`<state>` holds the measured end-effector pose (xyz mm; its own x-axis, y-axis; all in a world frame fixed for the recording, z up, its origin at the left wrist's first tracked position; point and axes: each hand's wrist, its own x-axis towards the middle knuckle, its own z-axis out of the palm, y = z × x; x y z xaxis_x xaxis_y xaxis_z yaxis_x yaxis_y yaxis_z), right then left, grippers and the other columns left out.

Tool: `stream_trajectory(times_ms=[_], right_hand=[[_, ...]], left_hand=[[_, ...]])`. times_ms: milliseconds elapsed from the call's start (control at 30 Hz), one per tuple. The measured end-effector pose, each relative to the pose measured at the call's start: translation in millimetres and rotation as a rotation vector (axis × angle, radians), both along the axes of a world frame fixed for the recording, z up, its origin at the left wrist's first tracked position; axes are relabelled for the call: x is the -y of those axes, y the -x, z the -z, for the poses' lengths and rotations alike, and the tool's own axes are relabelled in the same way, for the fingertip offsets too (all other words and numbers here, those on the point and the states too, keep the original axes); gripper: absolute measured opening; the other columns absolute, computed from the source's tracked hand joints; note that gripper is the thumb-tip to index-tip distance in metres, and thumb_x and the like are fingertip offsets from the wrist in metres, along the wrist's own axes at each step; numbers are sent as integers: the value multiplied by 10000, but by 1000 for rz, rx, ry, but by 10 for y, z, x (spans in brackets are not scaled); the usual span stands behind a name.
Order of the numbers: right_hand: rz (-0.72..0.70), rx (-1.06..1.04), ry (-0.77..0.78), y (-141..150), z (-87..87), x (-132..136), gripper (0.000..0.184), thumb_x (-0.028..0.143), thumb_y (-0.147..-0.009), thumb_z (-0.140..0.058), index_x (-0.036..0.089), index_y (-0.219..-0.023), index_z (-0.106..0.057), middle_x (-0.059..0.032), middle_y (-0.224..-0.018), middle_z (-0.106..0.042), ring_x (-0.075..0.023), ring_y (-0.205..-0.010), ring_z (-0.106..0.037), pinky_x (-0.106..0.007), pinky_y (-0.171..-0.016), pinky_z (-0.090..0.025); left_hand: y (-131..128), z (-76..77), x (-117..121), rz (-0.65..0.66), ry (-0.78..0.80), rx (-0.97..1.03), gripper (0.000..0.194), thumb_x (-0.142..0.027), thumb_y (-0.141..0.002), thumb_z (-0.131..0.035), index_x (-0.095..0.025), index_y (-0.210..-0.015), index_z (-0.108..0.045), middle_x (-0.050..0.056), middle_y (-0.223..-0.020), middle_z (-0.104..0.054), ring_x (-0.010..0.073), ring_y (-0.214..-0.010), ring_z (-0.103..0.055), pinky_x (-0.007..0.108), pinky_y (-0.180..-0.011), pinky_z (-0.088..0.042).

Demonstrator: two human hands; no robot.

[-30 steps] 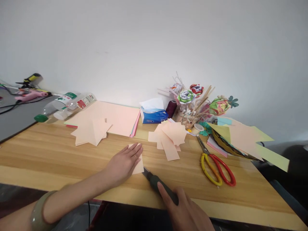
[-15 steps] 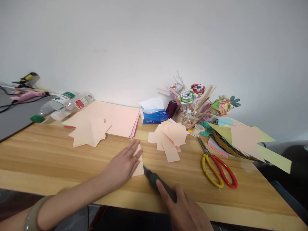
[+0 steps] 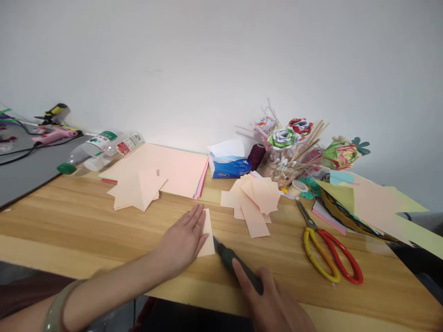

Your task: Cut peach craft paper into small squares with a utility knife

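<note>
My left hand lies flat over a small piece of pale peach paper, fingers stretched toward the wall. Only the paper's right strip and lower corner show; the rest is under the palm. My right hand is closed around the dark green handle of a utility knife, index finger along its top. The knife's blade tip meets the paper's right edge near the lower corner. To the right of the knife lie scissors with one yellow and one red handle loop.
Cut peach pieces lie in a left pile and a right pile. Behind are paper sheets, plastic bottles, a tissue pack and paper flowers. A pink glue gun lies far left; a paper-filled basket stands right.
The whole scene has slid rightward as the camera turned a little left. More of the small paper shows beside my left hand. The knife stays at the paper's right edge.
</note>
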<state>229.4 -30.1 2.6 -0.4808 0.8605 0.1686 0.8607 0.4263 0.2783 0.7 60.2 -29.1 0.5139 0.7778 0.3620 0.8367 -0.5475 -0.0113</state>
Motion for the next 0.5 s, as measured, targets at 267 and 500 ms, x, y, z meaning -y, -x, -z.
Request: stream_trajectory(times_ms=[267, 500], right_hand=[[-58, -43, 85, 6, -81, -47, 858, -10, -617, -421, 221, -1413, -198, -68, -936, -581, -153, -645, -582, -224, -477, -377], [17, 31, 106, 102, -191, -80, 817, -46, -629, -401, 224, -1387, -259, -68, -950, -555, -132, -613, -559, -222, -487, -396]], left_hand=[[1, -37, 10, -13, 65, -20, 513, -344, -968, -241, 9, -1302, -406, 229, -1368, -399, 266, -1321, -305, 419, -1052, -351], [-7, -62, 19, -20, 107, -9, 533, -345, -969, -232, 35, -1307, -391, 239, -1376, -382, 277, -1327, -287, 414, -1064, -330]])
